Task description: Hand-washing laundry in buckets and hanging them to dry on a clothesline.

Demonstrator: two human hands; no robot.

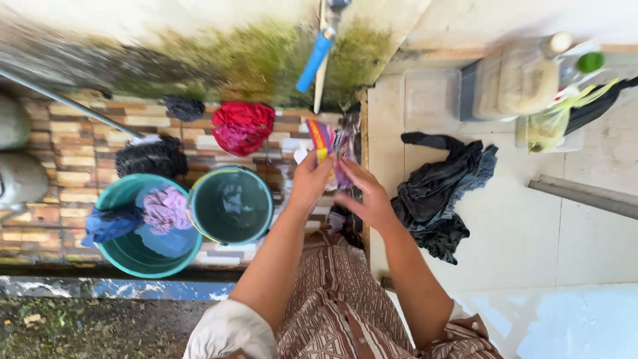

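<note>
Head view looks straight down on a small, crinkly plastic sachet in yellow, red and purple (pixel 327 145), held up between both hands above the edge where the brick-patterned floor (pixel 73 153) meets the pale tiled floor (pixel 518 233). Fingers of the left hand (pixel 311 181) are pinched shut on the sachet's lower left side; fingers of the right hand (pixel 367 198) are closed on its right edge. Just right of the hands lies a heap of dark grey cloth (pixel 438 196). To the left stand a dark green plastic bucket (pixel 231 205) and, touching it, a teal plastic basin (pixel 147 226) holding purple and blue cloths. A crumpled red cloth (pixel 242 126) lies beyond the bucket, near a blue-handled tap (pixel 315 58) on the mossy wall.
</note>
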